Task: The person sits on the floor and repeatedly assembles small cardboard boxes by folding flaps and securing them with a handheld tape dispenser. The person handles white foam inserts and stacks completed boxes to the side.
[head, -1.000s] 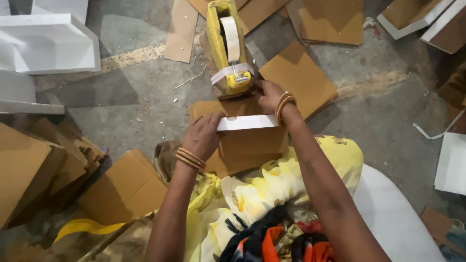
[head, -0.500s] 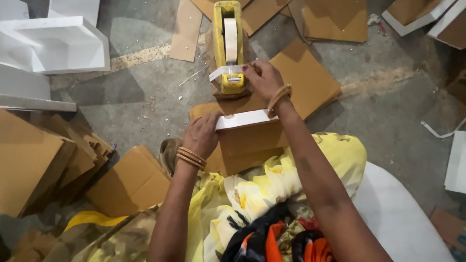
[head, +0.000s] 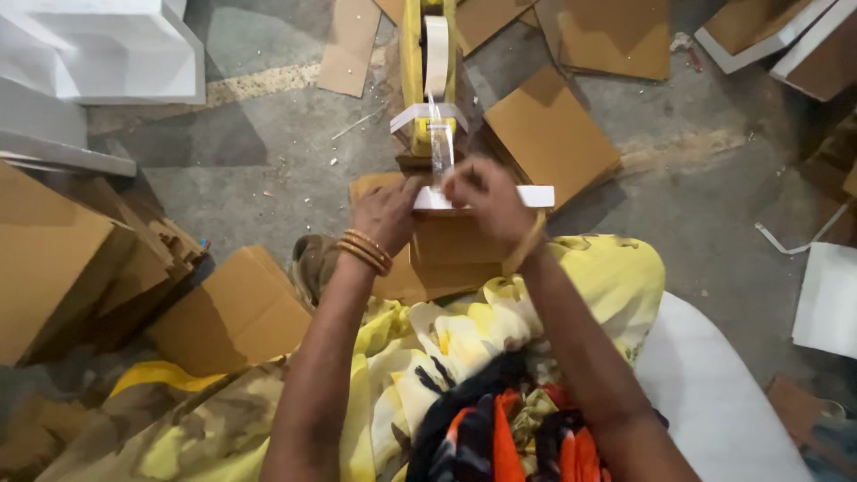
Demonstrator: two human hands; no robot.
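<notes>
Centre frame: left hand [head: 386, 210] steadies the box [head: 464, 245], fingers pressed flat; right hand [head: 482, 192] pinches tape [head: 440, 152] from the dispenser [head: 428, 80].

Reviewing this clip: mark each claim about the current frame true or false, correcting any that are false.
1. Both hands are at the white-edged cardboard piece. True: the left hand and right hand rest on it.
2. The tape dispenser is red. False: it is yellow.
3. A strip of clear tape runs from the dispenser toward the hands. True.
4. The left wrist is bare. False: it wears bangles.
5. Flat cardboard sheets lie on the floor. True.
</notes>
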